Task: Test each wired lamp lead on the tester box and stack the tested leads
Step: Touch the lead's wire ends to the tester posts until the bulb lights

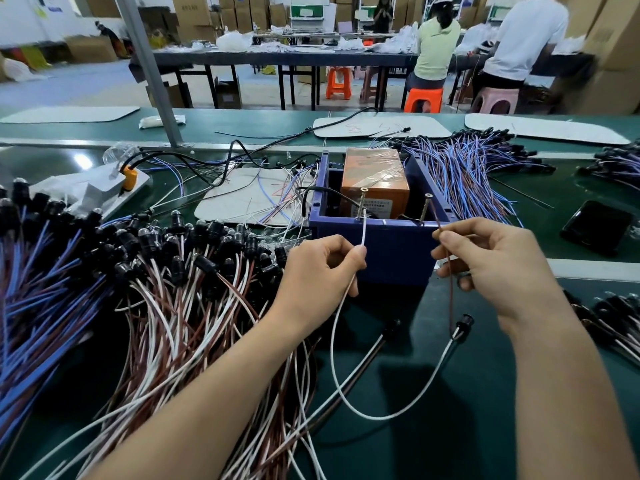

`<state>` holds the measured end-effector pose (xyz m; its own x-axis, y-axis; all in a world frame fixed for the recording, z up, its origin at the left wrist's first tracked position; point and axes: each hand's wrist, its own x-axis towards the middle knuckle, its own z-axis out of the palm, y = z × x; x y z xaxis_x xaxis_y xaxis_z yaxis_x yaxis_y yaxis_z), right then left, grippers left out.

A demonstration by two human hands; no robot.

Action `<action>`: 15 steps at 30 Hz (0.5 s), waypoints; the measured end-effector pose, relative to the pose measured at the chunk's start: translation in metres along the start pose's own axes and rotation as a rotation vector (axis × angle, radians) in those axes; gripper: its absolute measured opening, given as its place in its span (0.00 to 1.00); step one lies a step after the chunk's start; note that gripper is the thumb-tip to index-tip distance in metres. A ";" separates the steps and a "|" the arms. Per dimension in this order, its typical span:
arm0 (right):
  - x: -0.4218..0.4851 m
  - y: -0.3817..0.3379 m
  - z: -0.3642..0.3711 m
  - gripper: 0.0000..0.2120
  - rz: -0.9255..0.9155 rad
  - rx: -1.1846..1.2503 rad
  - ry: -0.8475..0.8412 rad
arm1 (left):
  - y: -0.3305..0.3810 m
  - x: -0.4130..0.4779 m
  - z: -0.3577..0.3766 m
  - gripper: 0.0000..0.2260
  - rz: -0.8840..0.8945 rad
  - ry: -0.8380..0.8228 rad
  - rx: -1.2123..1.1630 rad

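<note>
Pinching with thumb and forefinger, the left hand [322, 271] holds the lead's white wire [362, 237] and the right hand [495, 268] its brown wire [450, 282]. Both wires run down to the black lamp head [462, 326] below the right wrist, over the dark green bench [460, 427]. The wire tips reach up beside two screws [361, 202] on the near rim of the blue tester box [381, 247], which holds an orange unit [375, 178]; contact cannot be told. White-and-brown leads [180, 299] are heaped at left, blue leads [460, 168] lie behind the box, and a phone [595, 226] lies at right. Beyond, people sit on stools [423, 98] at a dark table [277, 58], with cardboard boxes [194, 15] behind.
</note>
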<state>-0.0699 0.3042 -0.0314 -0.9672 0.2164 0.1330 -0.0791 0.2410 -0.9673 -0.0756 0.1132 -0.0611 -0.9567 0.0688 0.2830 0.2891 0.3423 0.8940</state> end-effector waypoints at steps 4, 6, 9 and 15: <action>0.000 -0.001 0.002 0.07 -0.006 0.003 0.000 | 0.001 0.000 0.001 0.12 -0.001 0.004 0.007; 0.000 -0.001 0.001 0.07 -0.007 0.002 0.002 | 0.001 0.000 0.001 0.12 -0.006 0.007 0.005; -0.001 -0.002 0.001 0.08 -0.005 0.001 0.003 | 0.002 0.000 0.001 0.12 -0.021 0.013 -0.011; -0.002 -0.004 0.004 0.07 0.009 0.024 -0.013 | 0.006 -0.001 0.000 0.05 -0.072 -0.009 -0.056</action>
<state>-0.0683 0.2986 -0.0288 -0.9710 0.2058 0.1219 -0.0762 0.2166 -0.9733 -0.0730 0.1151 -0.0560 -0.9751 0.0549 0.2147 0.2213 0.2933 0.9300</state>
